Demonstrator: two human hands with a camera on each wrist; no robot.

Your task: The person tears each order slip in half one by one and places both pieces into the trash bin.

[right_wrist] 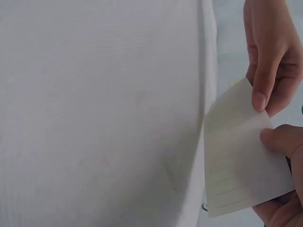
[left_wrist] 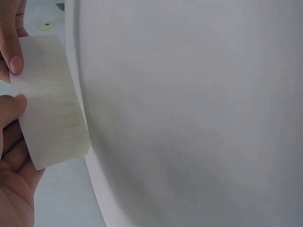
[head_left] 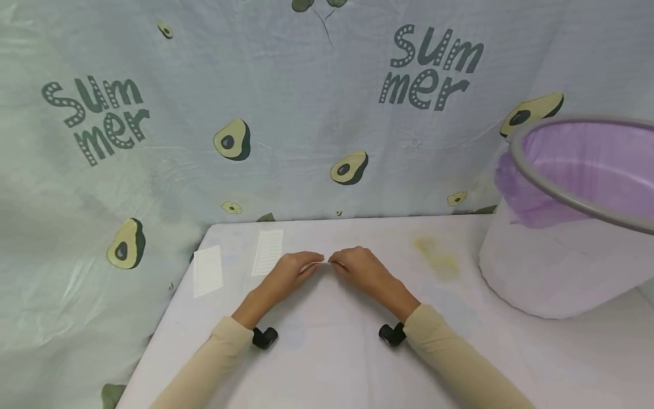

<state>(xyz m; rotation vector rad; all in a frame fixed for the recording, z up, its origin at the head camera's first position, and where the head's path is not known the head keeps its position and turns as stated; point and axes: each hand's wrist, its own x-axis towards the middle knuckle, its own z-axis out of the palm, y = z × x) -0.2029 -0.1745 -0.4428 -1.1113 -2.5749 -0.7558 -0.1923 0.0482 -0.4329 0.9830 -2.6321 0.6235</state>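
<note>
Both hands hold one white paper slip (left_wrist: 49,109) between them, each by its upper edge. In the head view the left hand (head_left: 292,272) and the right hand (head_left: 364,275) meet over the back middle of the table, fingertips close together. The left wrist view shows both thumbs pressing the near face of the slip, with fingers behind it. Thin short lines run in from one side of the paper, also visible on the slip (right_wrist: 239,156) in the right wrist view. From the head the slip is seen almost edge-on.
Two white lined paper slips, one at the table's left edge (head_left: 208,271) and another (head_left: 267,253) farther back, lie left of the hands. A large bin with a purple liner (head_left: 541,199) stands at right. Avocado-print cloth (head_left: 286,113) hangs behind the white-covered table (head_left: 327,352).
</note>
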